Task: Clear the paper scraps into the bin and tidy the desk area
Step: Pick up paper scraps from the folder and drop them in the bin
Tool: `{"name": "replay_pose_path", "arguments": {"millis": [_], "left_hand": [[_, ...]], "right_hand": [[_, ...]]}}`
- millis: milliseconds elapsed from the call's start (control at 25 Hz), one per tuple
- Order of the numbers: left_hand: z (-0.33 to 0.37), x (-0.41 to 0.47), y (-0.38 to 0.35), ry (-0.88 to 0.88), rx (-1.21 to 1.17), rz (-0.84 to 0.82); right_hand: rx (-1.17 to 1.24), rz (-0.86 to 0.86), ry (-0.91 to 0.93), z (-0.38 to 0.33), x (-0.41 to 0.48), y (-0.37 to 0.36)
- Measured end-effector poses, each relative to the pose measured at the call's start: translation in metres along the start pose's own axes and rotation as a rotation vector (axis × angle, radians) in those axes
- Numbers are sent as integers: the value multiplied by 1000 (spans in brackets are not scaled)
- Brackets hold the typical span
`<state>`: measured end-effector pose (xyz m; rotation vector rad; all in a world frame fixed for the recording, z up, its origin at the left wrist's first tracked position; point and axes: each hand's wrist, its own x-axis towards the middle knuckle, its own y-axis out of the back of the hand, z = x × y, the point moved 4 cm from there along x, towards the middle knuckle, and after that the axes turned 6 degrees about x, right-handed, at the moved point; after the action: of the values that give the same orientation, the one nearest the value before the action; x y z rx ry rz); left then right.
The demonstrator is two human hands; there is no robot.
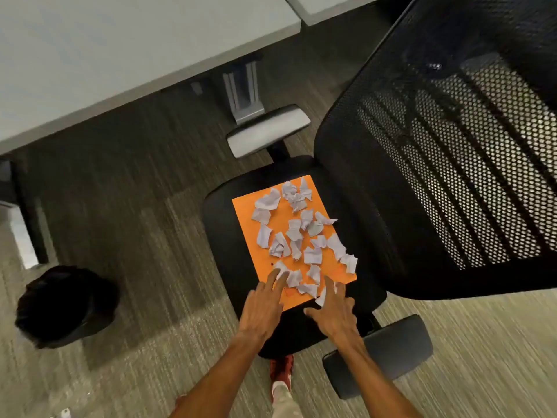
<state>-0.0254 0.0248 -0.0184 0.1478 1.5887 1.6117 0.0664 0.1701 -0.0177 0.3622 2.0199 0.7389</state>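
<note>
Grey desk (120,55) is seen across the far left, its top bare where visible, with a second grey top (325,4) at the far edge. Black mesh office chair (437,176) fills the right side, backrest at the right, seat in the middle, one armrest far (268,131) and one near (379,354). Black bin (66,306) is placed on the carpet at the near left, well apart from the chair. Orange sheet (259,206) is laid flat on the chair seat. Paper scraps (295,233), white and crumpled, are scattered over most of the sheet; a few reach its right and near edges. Left hand (262,309) is set at the sheet's near edge, fingers extended and spread, fingertips touching scraps at the near left corner, nothing gripped. Right hand (331,315) is set just beside it at the near right corner, fingers loosely spread over a scrap at the edge; a proper grip on it cannot be told. A red shoe (281,369) is visible under the seat's near edge.
</note>
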Motion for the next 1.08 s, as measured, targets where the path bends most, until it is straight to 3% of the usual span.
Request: {"name": "replay_pose_path", "arguments": {"millis": [200, 400, 560, 1080], "left_hand": [[-3, 27, -11, 108, 101, 51], [1, 43, -18, 64, 176, 76], [8, 44, -24, 61, 208, 92], [18, 44, -41, 32, -184, 110]], "right_hand": [[89, 59, -125, 6, 13, -27], [78, 193, -133, 12, 22, -27], [84, 159, -163, 16, 29, -28], [602, 350, -238, 4, 27, -68]]}}
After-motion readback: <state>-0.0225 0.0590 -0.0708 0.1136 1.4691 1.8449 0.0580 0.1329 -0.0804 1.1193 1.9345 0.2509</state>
